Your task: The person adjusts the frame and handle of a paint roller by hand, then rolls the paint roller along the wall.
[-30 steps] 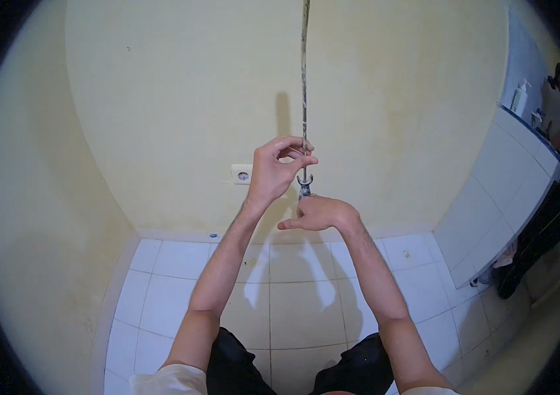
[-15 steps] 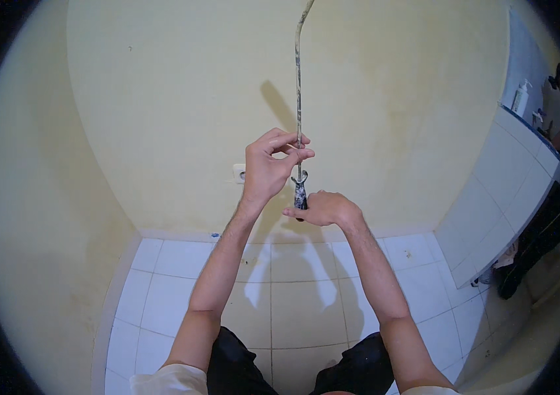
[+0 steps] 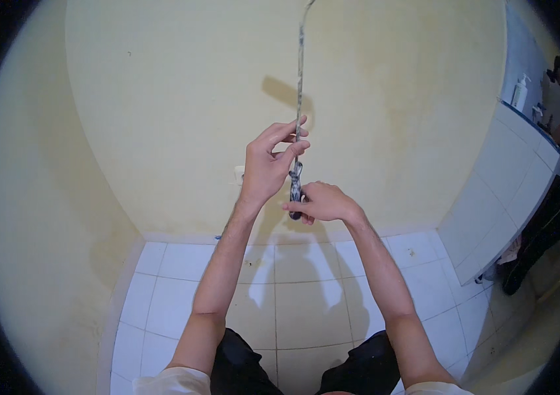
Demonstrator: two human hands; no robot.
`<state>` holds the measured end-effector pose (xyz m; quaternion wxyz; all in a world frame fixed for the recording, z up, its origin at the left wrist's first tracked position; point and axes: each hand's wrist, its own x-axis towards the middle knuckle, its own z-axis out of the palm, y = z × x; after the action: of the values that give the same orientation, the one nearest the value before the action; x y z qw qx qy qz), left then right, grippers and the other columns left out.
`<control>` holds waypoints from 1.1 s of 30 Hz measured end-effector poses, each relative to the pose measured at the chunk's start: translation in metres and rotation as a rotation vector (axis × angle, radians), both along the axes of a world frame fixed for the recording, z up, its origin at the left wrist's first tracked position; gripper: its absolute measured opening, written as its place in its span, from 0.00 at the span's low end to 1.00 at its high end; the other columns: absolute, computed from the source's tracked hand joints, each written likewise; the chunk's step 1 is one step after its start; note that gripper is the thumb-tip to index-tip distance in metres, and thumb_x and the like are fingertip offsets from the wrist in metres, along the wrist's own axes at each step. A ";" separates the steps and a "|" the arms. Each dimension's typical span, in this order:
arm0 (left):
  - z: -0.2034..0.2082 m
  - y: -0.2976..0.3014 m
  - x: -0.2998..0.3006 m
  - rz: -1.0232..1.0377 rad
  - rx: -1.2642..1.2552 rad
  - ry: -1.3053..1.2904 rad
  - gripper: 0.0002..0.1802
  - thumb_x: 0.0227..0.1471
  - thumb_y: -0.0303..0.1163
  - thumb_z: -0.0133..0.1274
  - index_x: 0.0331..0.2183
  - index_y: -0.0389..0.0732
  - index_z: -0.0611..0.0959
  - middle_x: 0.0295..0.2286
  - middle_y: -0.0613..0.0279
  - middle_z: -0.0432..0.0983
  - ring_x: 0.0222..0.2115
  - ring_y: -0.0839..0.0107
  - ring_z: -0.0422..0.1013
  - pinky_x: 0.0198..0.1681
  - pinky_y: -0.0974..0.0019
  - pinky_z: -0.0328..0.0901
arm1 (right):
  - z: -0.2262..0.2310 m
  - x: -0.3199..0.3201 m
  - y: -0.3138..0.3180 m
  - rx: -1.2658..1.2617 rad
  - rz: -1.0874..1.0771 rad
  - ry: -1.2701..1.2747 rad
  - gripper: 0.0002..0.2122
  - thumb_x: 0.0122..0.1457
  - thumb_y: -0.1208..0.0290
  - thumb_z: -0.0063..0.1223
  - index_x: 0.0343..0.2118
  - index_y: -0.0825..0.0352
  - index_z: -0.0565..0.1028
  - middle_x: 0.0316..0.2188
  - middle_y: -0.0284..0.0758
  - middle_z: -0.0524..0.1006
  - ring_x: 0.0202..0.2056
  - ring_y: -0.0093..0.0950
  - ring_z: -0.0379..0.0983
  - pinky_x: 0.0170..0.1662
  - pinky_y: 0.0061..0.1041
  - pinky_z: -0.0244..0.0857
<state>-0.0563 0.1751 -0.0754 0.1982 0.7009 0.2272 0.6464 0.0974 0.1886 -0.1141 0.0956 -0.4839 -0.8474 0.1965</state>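
The left hand (image 3: 267,164) holds the thin rod (image 3: 300,72) between its thumb and its fingers, rather lightly as I judge. The right hand (image 3: 326,201) is lower: its thumb lies across the front of the dark, spotted handle (image 3: 294,192), while its fingers are at the right side of it; whether they clamp it firmly, I cannot tell. The handle is directly below the left hand's pinch, in line with the rod, so the long axis of both is almost upright in the view. Above the pinch, the rod goes up before the yellow wall (image 3: 194,99) and bends to the right near the upper edge. The handle is nearer to the right hand, which comes to it from the right. About writing, I can read none on the rod or the handle. A white pump bottle (image 3: 521,93) stands on the counter (image 3: 510,135) at the right, too small for reading any label.
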 end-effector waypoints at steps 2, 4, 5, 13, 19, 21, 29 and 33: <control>0.000 0.002 0.000 -0.031 -0.014 0.025 0.24 0.49 0.22 0.57 0.50 0.41 0.76 0.39 0.60 0.75 0.40 0.74 0.72 0.40 0.70 0.72 | 0.002 -0.003 0.000 0.242 -0.077 0.008 0.22 0.58 0.51 0.49 0.26 0.70 0.75 0.18 0.34 0.78 0.20 0.26 0.76 0.30 0.28 0.70; 0.004 0.005 0.001 -0.062 -0.025 0.048 0.25 0.50 0.23 0.56 0.52 0.43 0.75 0.41 0.60 0.74 0.43 0.73 0.71 0.44 0.68 0.71 | -0.001 -0.004 0.013 0.430 -0.127 0.188 0.19 0.58 0.54 0.48 0.29 0.71 0.73 0.18 0.38 0.77 0.20 0.32 0.76 0.30 0.32 0.69; 0.004 0.006 0.003 -0.017 0.026 0.079 0.26 0.51 0.23 0.56 0.53 0.43 0.74 0.42 0.60 0.74 0.45 0.72 0.70 0.47 0.66 0.69 | 0.001 -0.004 0.015 0.612 -0.175 0.362 0.18 0.57 0.57 0.47 0.32 0.72 0.71 0.17 0.42 0.76 0.20 0.39 0.75 0.30 0.37 0.69; 0.015 0.006 -0.005 0.006 -0.046 0.149 0.24 0.53 0.31 0.55 0.53 0.43 0.72 0.45 0.60 0.73 0.46 0.70 0.70 0.50 0.62 0.67 | 0.054 0.027 -0.006 0.819 -0.345 0.723 0.14 0.56 0.66 0.47 0.39 0.72 0.66 0.13 0.41 0.71 0.17 0.43 0.72 0.24 0.39 0.63; 0.012 0.013 -0.002 -0.026 -0.079 0.173 0.23 0.53 0.29 0.55 0.51 0.39 0.73 0.43 0.58 0.73 0.42 0.71 0.71 0.46 0.67 0.69 | 0.080 0.045 -0.026 0.858 -0.427 0.672 0.12 0.56 0.66 0.47 0.39 0.67 0.65 0.10 0.38 0.67 0.13 0.40 0.68 0.21 0.38 0.58; 0.012 0.015 0.000 -0.045 -0.092 0.191 0.23 0.53 0.29 0.55 0.51 0.39 0.73 0.44 0.58 0.73 0.43 0.71 0.71 0.47 0.66 0.69 | 0.081 0.047 -0.024 0.826 -0.445 0.655 0.11 0.56 0.67 0.48 0.38 0.66 0.65 0.09 0.38 0.67 0.13 0.40 0.67 0.20 0.38 0.58; 0.027 0.023 0.038 -0.088 -0.068 0.255 0.25 0.52 0.28 0.56 0.52 0.42 0.72 0.44 0.60 0.72 0.43 0.71 0.71 0.47 0.65 0.68 | 0.075 0.061 0.005 0.744 -0.331 0.724 0.12 0.58 0.64 0.49 0.40 0.66 0.66 0.10 0.39 0.69 0.15 0.40 0.70 0.20 0.39 0.57; 0.023 0.029 0.054 -0.061 0.011 0.327 0.31 0.45 0.28 0.62 0.52 0.42 0.72 0.44 0.60 0.71 0.43 0.69 0.71 0.47 0.64 0.68 | 0.077 0.057 0.002 0.737 -0.363 0.745 0.12 0.57 0.64 0.49 0.39 0.66 0.66 0.10 0.38 0.70 0.15 0.39 0.70 0.21 0.38 0.59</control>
<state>-0.0028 0.2037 -0.0522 0.1744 0.8043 0.2317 0.5186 0.1544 0.1904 -0.0370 0.5843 -0.4543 -0.6720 0.0252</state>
